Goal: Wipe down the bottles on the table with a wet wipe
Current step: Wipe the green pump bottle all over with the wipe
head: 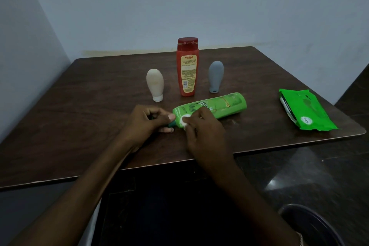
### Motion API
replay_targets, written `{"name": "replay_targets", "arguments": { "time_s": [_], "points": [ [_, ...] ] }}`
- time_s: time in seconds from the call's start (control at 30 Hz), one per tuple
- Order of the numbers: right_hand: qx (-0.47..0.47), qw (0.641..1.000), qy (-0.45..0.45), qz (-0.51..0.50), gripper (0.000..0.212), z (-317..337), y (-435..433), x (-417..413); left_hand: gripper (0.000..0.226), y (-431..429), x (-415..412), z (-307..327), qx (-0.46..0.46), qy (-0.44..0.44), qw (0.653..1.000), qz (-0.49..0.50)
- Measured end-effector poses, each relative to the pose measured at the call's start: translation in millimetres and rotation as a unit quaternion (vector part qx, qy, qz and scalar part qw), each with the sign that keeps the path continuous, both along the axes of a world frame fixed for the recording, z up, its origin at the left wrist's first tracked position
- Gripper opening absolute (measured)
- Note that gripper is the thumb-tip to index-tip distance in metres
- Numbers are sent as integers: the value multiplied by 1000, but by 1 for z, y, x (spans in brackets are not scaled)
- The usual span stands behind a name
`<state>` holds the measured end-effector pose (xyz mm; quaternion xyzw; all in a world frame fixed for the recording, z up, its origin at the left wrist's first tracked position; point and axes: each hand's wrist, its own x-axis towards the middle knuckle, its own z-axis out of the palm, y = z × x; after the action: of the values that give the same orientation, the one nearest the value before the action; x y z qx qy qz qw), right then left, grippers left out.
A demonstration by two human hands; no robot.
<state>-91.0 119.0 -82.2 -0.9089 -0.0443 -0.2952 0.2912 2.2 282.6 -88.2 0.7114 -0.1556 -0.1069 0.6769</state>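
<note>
One dark wood surface (89, 106), set into a wall corner. Two hands over its near edge. One green wipes pack (304, 111) lying flat at the right, well apart from the rest. Four bottles in all. One green bottle (213, 107) lies on its side near the middle, cap end toward the left hand (147, 120), whose fingers (159, 112) are curled round that cap end. One orange-red bottle (187, 68) stands upright behind it, dark red cap on top. One beige tube (155, 84) and one grey tube (216, 76) stand cap-down, left and right of the orange-red one, none touching. Right hand (203, 128): fingers pinched on one small white wet wipe (184, 121), pressed to the green bottle's shoulder beside the cap.
</note>
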Motion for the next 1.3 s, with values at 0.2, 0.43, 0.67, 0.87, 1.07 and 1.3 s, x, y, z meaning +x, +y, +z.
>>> {"name": "replay_targets", "arguments": {
  "time_s": [0.2, 0.43, 0.67, 0.87, 1.07, 1.3],
  "points": [
    [36, 997, -17, -70, 9, -2, -65, 0, 17, 0, 0, -3, -17, -14, 1000, -7],
    [38, 980, -42, -190, 19, -6, -101, 4, 21, -2, 0, -3, -18, -7, 1000, -13],
    [5, 1000, -13, 2, 19, -7, -24, -10, 13, -2, -2, -2, -6, -24, 1000, -10],
    [-85, 995, 13, 58, 21, 2, -4, 2, 11, -2, -5, 2, 4, -28, 999, -16],
    [-100, 994, 10, 29, 26, 2, -1, 10, 10, -1, -5, 1, 5, -34, 999, -22],
    [-83, 995, -29, 41, 7, -17, 2, -11, 13, -2, -4, 0, -3, -28, 999, -28]
  ]
}}
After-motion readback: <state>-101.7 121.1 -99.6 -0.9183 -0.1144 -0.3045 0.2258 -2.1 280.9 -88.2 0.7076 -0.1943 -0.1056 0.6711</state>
